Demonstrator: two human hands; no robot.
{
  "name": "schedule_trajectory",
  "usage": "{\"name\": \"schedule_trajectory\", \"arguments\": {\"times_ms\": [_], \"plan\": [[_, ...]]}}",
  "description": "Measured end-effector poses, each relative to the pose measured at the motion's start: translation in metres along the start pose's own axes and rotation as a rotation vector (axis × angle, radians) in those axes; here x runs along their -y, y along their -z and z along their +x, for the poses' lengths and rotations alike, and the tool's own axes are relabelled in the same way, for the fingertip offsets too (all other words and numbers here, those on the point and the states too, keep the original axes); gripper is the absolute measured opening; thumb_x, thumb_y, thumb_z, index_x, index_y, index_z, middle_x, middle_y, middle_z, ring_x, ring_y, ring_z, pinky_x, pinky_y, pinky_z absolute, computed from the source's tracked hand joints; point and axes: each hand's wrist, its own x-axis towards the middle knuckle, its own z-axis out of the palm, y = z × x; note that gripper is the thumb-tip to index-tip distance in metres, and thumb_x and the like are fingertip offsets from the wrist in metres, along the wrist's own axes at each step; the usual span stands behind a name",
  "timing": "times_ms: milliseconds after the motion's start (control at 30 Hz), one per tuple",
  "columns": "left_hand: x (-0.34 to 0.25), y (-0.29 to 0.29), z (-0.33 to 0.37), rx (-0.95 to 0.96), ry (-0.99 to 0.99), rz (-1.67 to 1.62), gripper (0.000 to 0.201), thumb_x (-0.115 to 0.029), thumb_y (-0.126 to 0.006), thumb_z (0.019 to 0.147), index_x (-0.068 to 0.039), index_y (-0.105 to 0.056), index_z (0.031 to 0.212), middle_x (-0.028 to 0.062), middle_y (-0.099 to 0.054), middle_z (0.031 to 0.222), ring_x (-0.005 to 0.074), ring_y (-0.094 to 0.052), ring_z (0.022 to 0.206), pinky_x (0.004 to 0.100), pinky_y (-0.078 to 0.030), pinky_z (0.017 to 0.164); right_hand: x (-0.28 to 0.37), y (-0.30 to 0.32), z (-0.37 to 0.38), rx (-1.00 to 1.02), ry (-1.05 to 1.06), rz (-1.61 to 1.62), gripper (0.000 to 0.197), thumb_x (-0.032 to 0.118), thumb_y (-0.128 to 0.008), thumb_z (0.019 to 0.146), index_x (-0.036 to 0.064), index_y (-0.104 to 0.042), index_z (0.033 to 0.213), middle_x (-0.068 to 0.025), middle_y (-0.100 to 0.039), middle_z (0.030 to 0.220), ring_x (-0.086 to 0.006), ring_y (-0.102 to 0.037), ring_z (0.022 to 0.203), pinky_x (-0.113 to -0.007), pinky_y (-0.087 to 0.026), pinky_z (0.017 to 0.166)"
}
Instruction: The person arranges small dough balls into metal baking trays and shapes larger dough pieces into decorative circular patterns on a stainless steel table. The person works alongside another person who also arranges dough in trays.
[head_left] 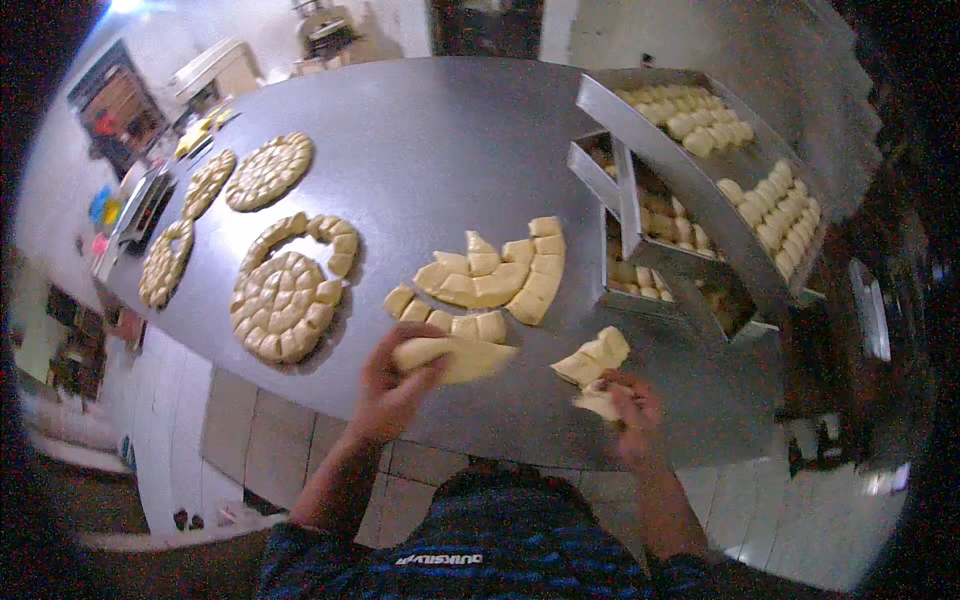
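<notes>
My left hand is closed around a pale piece of dough, lifted a little over the near side of the metal table. To the right, my right hand grips a smaller dough piece between thumb and fingers. Just beyond it lies another dough chunk, touching or nearly so. In front of both hands, scored dough spreads in curved strips, part of a round cut into segments. A shorter row of dough pieces lies partly behind my left hand.
Several scored dough rounds sit on the left of the table. At the right, metal trays of shaped dough pieces are stacked crosswise and overhang one another. A scale-like device stands at the far left edge.
</notes>
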Motion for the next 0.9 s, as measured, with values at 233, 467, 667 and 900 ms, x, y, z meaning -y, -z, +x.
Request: {"name": "schedule_trajectory", "arguments": {"times_ms": [233, 467, 667, 900], "plan": [[0.000, 0.024, 0.002, -0.135, 0.029, 0.111, 0.027, -0.006, -0.062, 0.073, -0.006, -0.051, 0.098, 0.0022, -0.052, 0.092, 0.0099, -0.050, 0.079, 0.0222, -0.044, 0.068, -0.027, 0.151, -0.035, -0.395, 0.139, -1.417, 0.036, 0.024, -0.048, 0.089, 0.0065, -0.049, 0.121, -0.0174, -0.046, 0.125, -0.0335, -0.040, 0.116, -0.047, -0.031, 0.098], [0.013, -0.052, 0.010, 0.153, 0.193, 0.112, 0.026, -0.002, -0.060, 0.074, -0.006, -0.050, 0.098, 0.0033, -0.051, 0.097, 0.0119, -0.049, 0.084, 0.0235, -0.043, 0.070, -0.043, 0.140, 0.027, -0.409, 0.335, -1.207, 0.037, 0.028, -0.059, 0.080, 0.0033, -0.053, 0.108, -0.0182, -0.053, 0.108, -0.0392, -0.046, 0.104, -0.052, -0.030, 0.091], [0.012, -0.092, 0.017, 0.256, 0.157, 0.165, 0.034, -0.002, -0.060, 0.070, -0.006, -0.049, 0.102, 0.0045, -0.049, 0.101, 0.0138, -0.047, 0.090, 0.0263, -0.043, 0.074, -0.007, 0.219, 0.030, -0.554, 0.442, -1.572, 0.029, 0.026, -0.067, 0.071, 0.0057, -0.056, 0.089, -0.0129, -0.057, 0.091, -0.0329, -0.053, 0.087, -0.049, -0.037, 0.080], [0.012, -0.141, 0.016, 0.264, 0.110, 0.192, 0.038, -0.005, -0.063, 0.065, -0.006, -0.049, 0.101, 0.0059, -0.047, 0.100, 0.0155, -0.047, 0.091, 0.0278, -0.042, 0.075, -0.027, 0.250, 0.020, -0.316, 0.372, -1.411, 0.021, 0.020, -0.065, 0.068, 0.0040, -0.056, 0.079, -0.0148, -0.055, 0.084, -0.0330, -0.052, 0.088, -0.047, -0.039, 0.077]]}}
